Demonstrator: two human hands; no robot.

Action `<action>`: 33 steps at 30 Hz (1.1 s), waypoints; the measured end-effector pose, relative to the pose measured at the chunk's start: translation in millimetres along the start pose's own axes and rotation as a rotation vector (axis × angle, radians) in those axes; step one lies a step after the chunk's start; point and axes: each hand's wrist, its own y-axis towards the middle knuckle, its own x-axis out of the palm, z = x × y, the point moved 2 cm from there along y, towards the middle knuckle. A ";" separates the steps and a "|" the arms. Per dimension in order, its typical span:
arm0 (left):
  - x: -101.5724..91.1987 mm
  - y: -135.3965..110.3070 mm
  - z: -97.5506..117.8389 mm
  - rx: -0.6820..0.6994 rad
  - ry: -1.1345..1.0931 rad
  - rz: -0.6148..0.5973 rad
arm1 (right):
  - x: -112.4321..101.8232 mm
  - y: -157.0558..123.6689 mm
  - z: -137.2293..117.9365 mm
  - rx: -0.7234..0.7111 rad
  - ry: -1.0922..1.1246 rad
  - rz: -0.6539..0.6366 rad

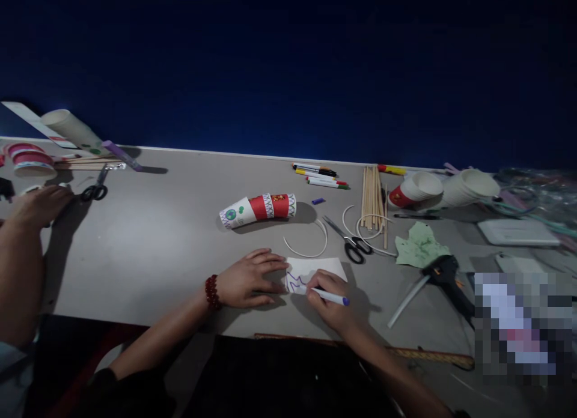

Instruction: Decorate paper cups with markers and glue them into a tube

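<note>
A small white sheet of paper (322, 265) lies on the table before me, with purple zigzag lines on its left part. My right hand (329, 298) is closed round a white marker with a purple end (332, 297), its tip hidden by my fingers over the paper. Flat on the table, my left hand (252, 278) has its fingers spread, the fingertips at the paper's left edge. Beyond the paper lies a bent tube of joined paper cups (259, 209), red and white with drawn patterns. A loose purple cap (318, 200) is to its right.
Black-handled scissors (354, 244), white cord (325, 238) and wooden sticks (370, 199) lie right of centre. Several markers (320, 175) lie at the back. Farther right are paper cups (419, 190), green paper (420, 245) and a glue gun (446, 280). Another person's hand (40, 206) rests at left.
</note>
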 end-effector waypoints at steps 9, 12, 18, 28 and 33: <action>0.5 0.1 -0.6 0.002 0.004 -0.002 | -4.6 2.2 -1.9 0.025 0.074 0.066; 0.9 0.1 -0.7 0.000 0.000 -0.006 | -4.4 2.9 -2.9 0.036 0.068 0.050; 0.2 0.4 -0.4 0.001 -0.002 0.009 | -4.5 2.8 -3.8 0.037 0.024 -0.017; -0.1 0.5 -0.6 0.002 -0.003 0.001 | -2.3 1.4 -1.7 0.048 0.011 0.038; 0.1 0.2 -1.0 0.005 -0.002 0.005 | -2.2 -0.7 0.5 0.053 0.091 0.131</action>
